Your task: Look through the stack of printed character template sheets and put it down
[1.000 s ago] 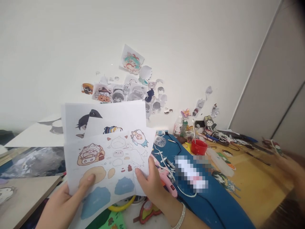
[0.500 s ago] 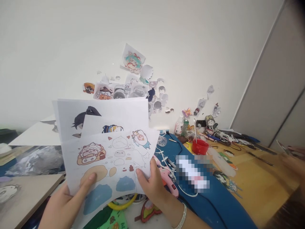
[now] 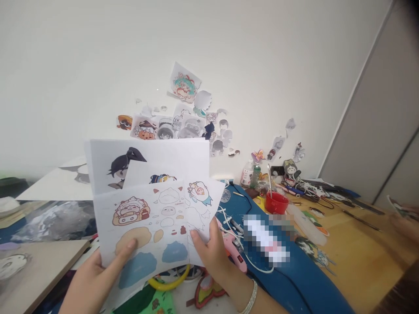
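Printed sheets [image 3: 153, 209] of cartoon character art are fanned out and held up in front of the camera, several overlapping, the front one showing a brown-haired figure and blue and tan shapes. Left hand [image 3: 94, 279] grasps the fan at its 7 o'clock corner, thumb pressed flat on the front sheet over the tan shape. Right hand [image 3: 212, 257] grasps the fan at its 5 o'clock edge, thumb on the paper, fingers behind it; a silver bracelet [image 3: 250, 298] circles that wrist.

Just below the sheets lie a yellow ring [image 3: 170, 283] and a red-and-orange cutout [image 3: 206, 292]. At 3 o'clock from the right hand, a pink glue gun [image 3: 234, 253] rests on a blue cloth [image 3: 294, 279], with a white cable [image 3: 258, 266] looping beside it. Farther along the wooden table [image 3: 360, 257] stands a red cup [image 3: 276, 203] with a stick in it, and two small bottles [image 3: 250, 174] near the wall. At 3 o'clock, at the frame's edge, another person's hand [image 3: 406, 224] holds a small cutout. Stuck on the white wall [image 3: 98, 65] at 12 o'clock is a cluster of cartoon stickers [image 3: 183, 117].
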{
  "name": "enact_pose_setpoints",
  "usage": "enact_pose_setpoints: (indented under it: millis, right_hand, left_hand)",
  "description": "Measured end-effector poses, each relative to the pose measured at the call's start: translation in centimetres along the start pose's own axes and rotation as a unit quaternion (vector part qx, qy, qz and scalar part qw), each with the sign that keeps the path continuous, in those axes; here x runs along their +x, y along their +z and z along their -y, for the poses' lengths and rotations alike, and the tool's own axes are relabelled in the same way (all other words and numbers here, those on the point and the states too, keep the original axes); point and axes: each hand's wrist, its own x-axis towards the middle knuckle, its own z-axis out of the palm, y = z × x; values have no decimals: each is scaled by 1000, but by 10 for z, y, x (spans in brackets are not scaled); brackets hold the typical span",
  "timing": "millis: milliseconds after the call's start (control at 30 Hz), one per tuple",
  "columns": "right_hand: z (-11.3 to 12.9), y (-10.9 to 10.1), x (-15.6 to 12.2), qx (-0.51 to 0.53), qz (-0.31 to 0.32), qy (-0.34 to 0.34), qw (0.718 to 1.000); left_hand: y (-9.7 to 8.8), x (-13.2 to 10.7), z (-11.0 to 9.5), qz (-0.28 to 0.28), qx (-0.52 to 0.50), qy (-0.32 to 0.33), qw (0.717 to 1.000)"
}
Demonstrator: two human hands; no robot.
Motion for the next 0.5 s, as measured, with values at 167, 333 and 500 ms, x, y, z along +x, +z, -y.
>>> enact_pose_setpoints:
  millis: [167, 333, 500]
  right_hand:
    - [4, -1, 0, 10, 3, 17, 1000]
    - [3, 0, 0, 33, 3, 15, 999]
    - [-7, 3, 1, 19, -36, 41, 998]
  left_hand:
    - [-3, 0, -4, 74, -33, -110, 991]
    - [-3, -6, -6, 41, 17, -69, 997]
    - [-3, -2, -2, 47, 27, -65, 996]
